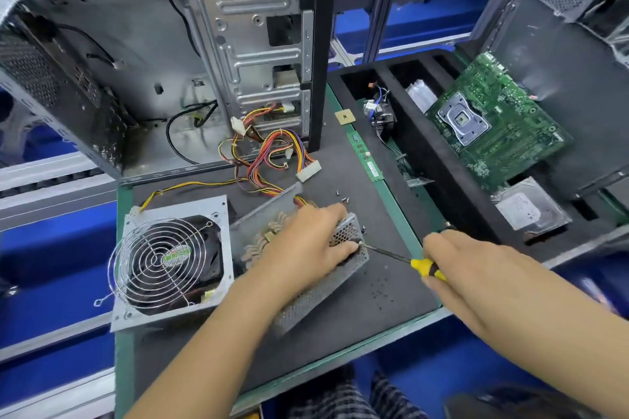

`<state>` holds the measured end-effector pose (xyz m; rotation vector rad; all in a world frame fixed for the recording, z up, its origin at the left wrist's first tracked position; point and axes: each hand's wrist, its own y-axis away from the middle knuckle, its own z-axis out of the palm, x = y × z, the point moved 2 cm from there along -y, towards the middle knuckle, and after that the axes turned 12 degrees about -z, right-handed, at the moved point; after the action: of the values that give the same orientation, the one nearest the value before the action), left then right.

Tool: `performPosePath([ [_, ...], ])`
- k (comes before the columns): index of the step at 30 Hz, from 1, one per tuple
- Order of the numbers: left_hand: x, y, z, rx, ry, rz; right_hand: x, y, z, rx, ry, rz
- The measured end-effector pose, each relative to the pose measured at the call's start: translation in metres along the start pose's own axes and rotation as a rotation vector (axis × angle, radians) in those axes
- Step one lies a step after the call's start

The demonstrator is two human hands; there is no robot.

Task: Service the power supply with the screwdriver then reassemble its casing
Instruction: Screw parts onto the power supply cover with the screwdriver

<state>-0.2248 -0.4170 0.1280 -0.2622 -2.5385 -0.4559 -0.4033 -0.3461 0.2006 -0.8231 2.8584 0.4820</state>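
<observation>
Head view takes in, largest first, the empty case (153,54) at 11 o'clock, the foam tray (418,150) with a motherboard (493,122) at 2 o'clock, and the mat (384,286) in the middle where the work is.

On the mat at 8 o'clock lies the fan cover (170,262), off and set just beside the PSU (326,279), which sits near centre, tilted, its mesh side facing 4 o'clock. The left hand (306,248) lies over the PSU's top, fingers curled over the mesh edge and gripping it. The right hand (476,269) is wrapped round the handle of the screwdriver (401,257), whose shaft runs toward 10 o'clock and meets the mesh corner right by the left fingertips.

To do this well, I judge: keep the shaft in line with the screw, press in along it, and let the left hand take the push so the tilted PSU does not skid. Fingertips sit very close to the tip; a slip would strike them.

Loose screws (343,197) lie at 12 o'clock of the PSU.

Hard to tell: the screw head itself is hidden behind the tip and fingers, so loosening or tightening cannot be told. PSU internals are mostly covered by the left hand, and the right fingers' hold is hidden behind the hand.
</observation>
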Motion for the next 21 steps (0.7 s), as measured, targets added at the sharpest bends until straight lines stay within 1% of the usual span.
performPosePath([
  [1,0.001,0.000,0.008,0.041,-0.040,-0.021,0.001,0.005,0.006,0.047,-0.030,0.011],
  [4,0.001,-0.002,0.029,0.132,-0.095,-0.055,0.010,0.015,0.027,0.090,-0.078,0.040],
  [6,0.001,-0.004,0.041,0.164,-0.082,-0.085,0.026,0.016,0.046,0.170,-0.241,0.054],
  [8,0.001,-0.008,0.051,0.181,-0.026,-0.129,0.045,0.013,0.069,0.228,-0.350,0.068],
  [12,-0.001,-0.012,0.065,0.175,0.158,-0.247,0.082,0.004,0.115,0.337,-0.564,0.146],
  [14,-0.002,-0.014,0.068,0.186,0.170,-0.274,0.095,0.000,0.131,0.371,-0.644,0.154],
  [16,-0.003,-0.017,0.068,0.162,0.152,-0.279,0.102,-0.003,0.141,0.396,-0.705,0.124],
  [19,-0.004,-0.019,0.068,0.111,0.138,-0.286,0.106,-0.006,0.147,0.467,-0.750,0.030],
  [21,-0.005,-0.019,0.069,0.104,0.179,-0.306,0.108,-0.007,0.150,0.472,-0.769,0.002],
])
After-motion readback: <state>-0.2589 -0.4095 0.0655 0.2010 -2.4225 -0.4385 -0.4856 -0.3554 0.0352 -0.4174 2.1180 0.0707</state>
